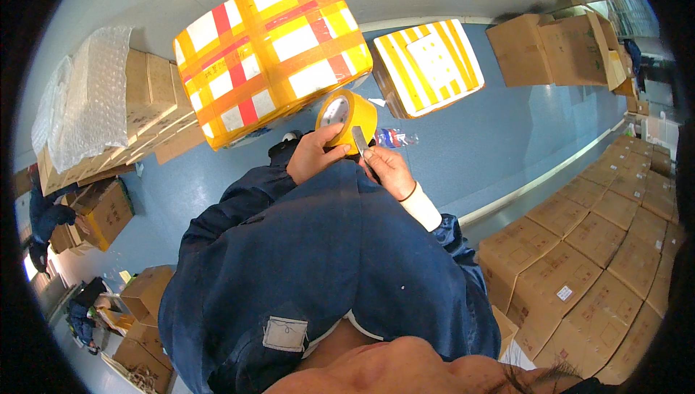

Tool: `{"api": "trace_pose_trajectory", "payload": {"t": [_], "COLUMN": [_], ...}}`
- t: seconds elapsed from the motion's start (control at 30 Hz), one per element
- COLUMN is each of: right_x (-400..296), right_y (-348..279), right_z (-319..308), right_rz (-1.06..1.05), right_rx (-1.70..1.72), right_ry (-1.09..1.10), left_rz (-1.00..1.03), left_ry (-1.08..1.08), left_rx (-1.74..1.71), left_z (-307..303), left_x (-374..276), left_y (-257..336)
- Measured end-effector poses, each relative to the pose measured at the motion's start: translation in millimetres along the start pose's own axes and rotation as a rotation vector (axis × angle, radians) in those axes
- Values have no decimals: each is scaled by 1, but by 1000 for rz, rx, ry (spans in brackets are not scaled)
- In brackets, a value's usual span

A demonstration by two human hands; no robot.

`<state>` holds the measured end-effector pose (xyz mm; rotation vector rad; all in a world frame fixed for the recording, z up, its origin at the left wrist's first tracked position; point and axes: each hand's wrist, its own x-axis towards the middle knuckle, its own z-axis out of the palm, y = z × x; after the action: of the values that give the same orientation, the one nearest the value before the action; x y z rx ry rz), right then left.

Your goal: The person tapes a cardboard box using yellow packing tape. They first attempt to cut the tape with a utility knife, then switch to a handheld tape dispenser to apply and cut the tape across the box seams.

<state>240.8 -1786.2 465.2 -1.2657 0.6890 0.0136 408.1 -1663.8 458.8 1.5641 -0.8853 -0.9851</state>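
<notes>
My left hand grips a wide roll of yellow packing tape by its near side, the thumb on the rim of its core. In my right hand is a knife with a flat metal blade and a dark handle. Its blade lies against the outer face of the tape roll. Just beyond the roll stands a large white box wrapped in crossing bands of yellow and red tape. A smaller white box with yellow tape stripes is to its right.
Behind my right hand a clear plastic bottle lies on the blue floor. Stacked cartons fill the right side. Bubble wrap covers cartons at left. Open cartons stand at the far right. Two people work at the left.
</notes>
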Motion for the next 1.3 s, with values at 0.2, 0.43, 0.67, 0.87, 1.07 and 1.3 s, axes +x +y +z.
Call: {"api": "trace_pose_trajectory", "payload": {"t": [0.2, 0.43, 0.67, 0.87, 1.07, 1.3], "right_x": [-3, -6, 3, 13, 7, 10], "right_y": [-12, -32, -21, -13, -33, -25], "right_z": [5, 8, 1, -3, 11, 7], "right_rz": [-297, -456, -186, 41, -385, -411], "right_rx": [-598, -1012, -404, 77, -739, -777], "right_ry": [247, 376, 106, -82, 222, 223], "left_rz": [-17, -67, -18, 8, 13, -21], "left_ry": [-44, -61, -42, -29, -12, -81], "left_rx": [89, -44, 36, 90, 214, 65], "left_z": [-2, -1, -1, -2, -7, -10], "left_x": [3, 6, 7, 8, 9, 12], "left_y": [-2, -6, -17, -13, -10, -9]}}
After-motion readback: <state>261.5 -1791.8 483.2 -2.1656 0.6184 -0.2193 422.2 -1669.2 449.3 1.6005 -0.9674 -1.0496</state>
